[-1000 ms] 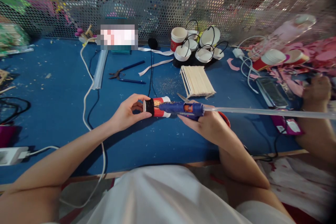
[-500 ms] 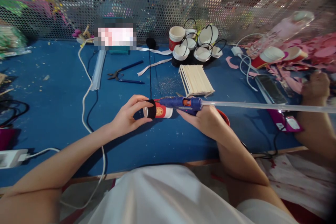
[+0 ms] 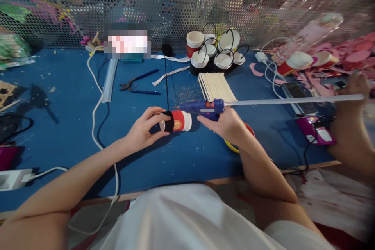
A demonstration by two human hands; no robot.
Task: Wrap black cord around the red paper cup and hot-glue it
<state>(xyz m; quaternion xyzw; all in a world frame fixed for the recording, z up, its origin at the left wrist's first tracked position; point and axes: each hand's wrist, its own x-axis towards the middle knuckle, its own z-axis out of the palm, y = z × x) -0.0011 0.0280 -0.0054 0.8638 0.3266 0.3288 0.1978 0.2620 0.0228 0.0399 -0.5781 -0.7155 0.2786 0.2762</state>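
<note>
My left hand (image 3: 148,127) grips the base end of a red and white paper cup (image 3: 182,121) lying on its side. Black yarn (image 3: 168,122) is wound round that end, and its strand runs back across the table to a black ball of yarn (image 3: 166,50). In my right hand (image 3: 230,125) is a blue hot glue gun (image 3: 202,107), its tip pointing left just above the cup and apart from it. A long clear glue stick (image 3: 293,100) juts from the gun's rear to the right.
Pliers (image 3: 140,82), white ribbon (image 3: 171,74) and a bundle of wooden sticks (image 3: 216,86) lie beyond my hands. Several cups with black handles (image 3: 224,60) stand behind. Another person's hand (image 3: 358,84) is at the right. A white cable (image 3: 93,113) crosses the left side.
The glue gun's tip has lifted off the yarn on the cup, and its glue stick has swung upward. My left hand keeps its hold on the cup.
</note>
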